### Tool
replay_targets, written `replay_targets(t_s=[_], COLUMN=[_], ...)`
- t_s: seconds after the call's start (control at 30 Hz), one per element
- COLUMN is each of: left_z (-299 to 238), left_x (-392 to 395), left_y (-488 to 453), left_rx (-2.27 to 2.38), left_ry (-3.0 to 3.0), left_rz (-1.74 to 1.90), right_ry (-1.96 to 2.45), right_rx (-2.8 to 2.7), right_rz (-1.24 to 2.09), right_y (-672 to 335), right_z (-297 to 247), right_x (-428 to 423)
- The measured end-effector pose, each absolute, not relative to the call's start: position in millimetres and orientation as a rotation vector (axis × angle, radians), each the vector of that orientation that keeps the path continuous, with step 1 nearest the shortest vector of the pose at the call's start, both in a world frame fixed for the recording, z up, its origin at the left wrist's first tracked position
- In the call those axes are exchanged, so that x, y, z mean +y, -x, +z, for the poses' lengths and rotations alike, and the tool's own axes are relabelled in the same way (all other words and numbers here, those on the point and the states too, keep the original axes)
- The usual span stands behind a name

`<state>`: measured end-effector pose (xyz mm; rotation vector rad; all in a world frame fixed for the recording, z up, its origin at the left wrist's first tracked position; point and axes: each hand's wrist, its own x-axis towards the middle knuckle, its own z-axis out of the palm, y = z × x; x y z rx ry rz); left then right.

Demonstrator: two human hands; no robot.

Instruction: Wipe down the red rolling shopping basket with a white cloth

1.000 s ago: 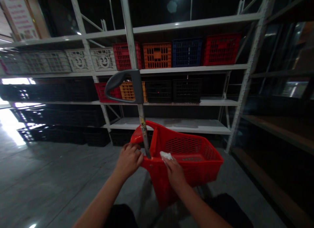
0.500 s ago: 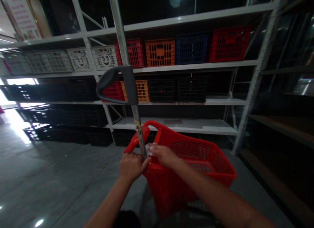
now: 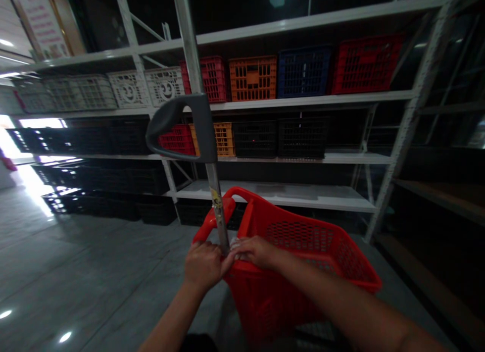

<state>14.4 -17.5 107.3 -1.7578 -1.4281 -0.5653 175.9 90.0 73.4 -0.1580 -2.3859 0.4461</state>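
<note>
A red shopping cart (image 3: 261, 286) stands on the gray floor (image 3: 147, 286), in front of a tall white shelf (image 3: 303, 192). The left hand (image 3: 204, 266) is curled around the low end of the cart's red handle (image 3: 208, 227), next to the metal pole (image 3: 221, 228). The right hand (image 3: 254, 252) pinches a white wipe (image 3: 235, 243) on the cart's edge, just right of the pole. Most of the wipe is hidden by the fingers. The hands are very close, but I cannot tell if they touch. Higher up, the pole has a gray loop grip (image 3: 207, 130). Behind it, an orange crate (image 3: 253, 79) sits beside a blue crate (image 3: 303, 73).
</note>
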Motion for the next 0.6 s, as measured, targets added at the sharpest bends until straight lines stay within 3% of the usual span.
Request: replay_targets(t_s=[0.2,0.3,0.47,0.6], left_z=[108.7,109.6,109.3,109.2], left_x=[-18.2,-18.4,-18.8,-17.7], left_y=[-14.7,-14.5,-11.6,-8.3], left_rx=[-1.422,-1.413,-1.383,-1.38], left_ry=[1.754,1.744,1.734,1.754], left_rz=[-0.579,-0.578,-0.603,-0.604], right_ry=[0.683,0.658,0.261,0.632], right_rx=[-2.311,-2.36,-2.512,-2.547], right_rz=[0.312,0.314,0.372,0.31], right_y=[-173.7,-170.7,-185.5,-187.0], right_z=[93.6,89.2,71.1,85.5], right_x=[148.0,138.7,96.4,136.5])
